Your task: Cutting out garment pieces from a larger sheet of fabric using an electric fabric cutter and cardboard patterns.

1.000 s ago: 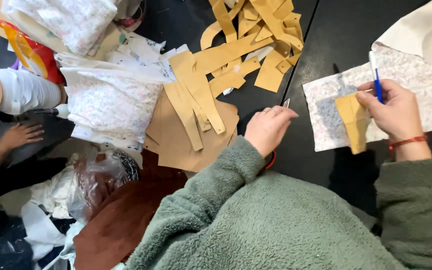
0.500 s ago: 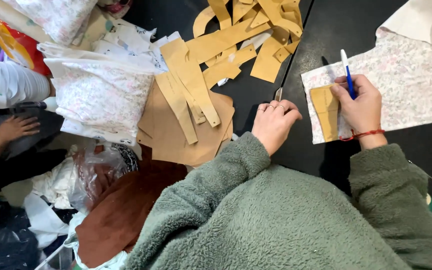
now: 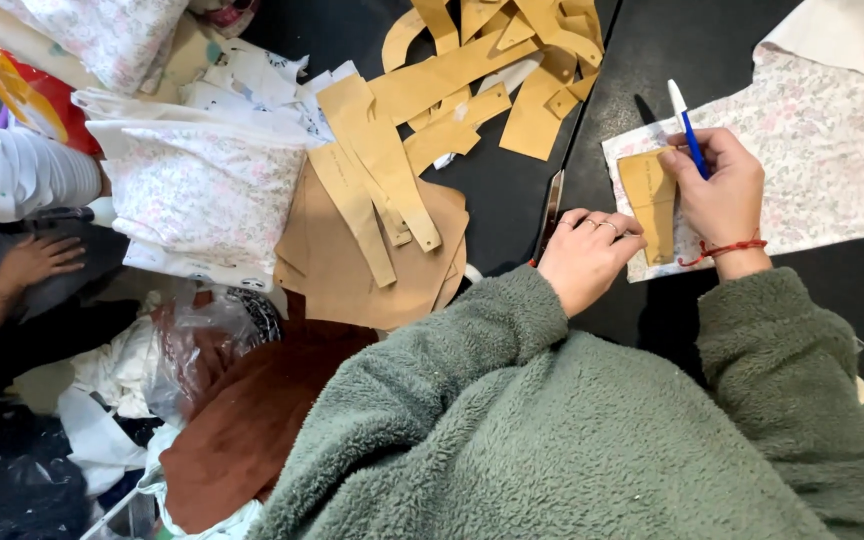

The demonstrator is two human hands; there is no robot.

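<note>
My right hand (image 3: 717,195) holds a blue and white pen (image 3: 685,125) and rests on a small brown paper pattern piece (image 3: 649,200). That piece lies on a sheet of pale floral fabric (image 3: 822,150) on the dark table (image 3: 512,195). My left hand (image 3: 584,258) sits with curled fingers at the fabric's left edge, its fingertips by the handles of a pair of scissors (image 3: 550,205) that lie on the table. Whether it grips them is unclear. Both arms wear a fuzzy green sleeve (image 3: 512,420).
Several brown paper pattern strips (image 3: 432,110) are piled at the middle and top. Folded floral fabric (image 3: 202,190) lies to the left, brown cloth (image 3: 252,430) and plastic bags below. Another person's hand (image 3: 37,260) and white sleeve (image 3: 22,175) are at the far left.
The view has shifted, so everything sits further left and lower in frame. My right hand has lifted the pen more upright over the pattern piece. My left hand stays by the scissors.
</note>
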